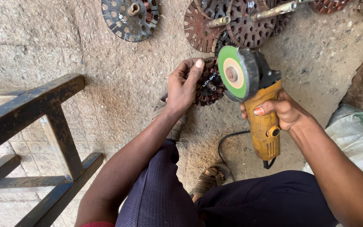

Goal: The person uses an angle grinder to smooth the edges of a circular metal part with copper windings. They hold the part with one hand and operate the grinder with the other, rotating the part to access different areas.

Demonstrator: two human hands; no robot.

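Left hand (184, 88) clamped on rusty rotor (209, 87), right hand (283, 110) on yellow grinder (262, 117); best kept disc (234, 72) clear of fingers.

Our left hand (183, 88) is hiding much of the rusty rotor (209, 86); the top edge is cutting off more rotors (240, 23).
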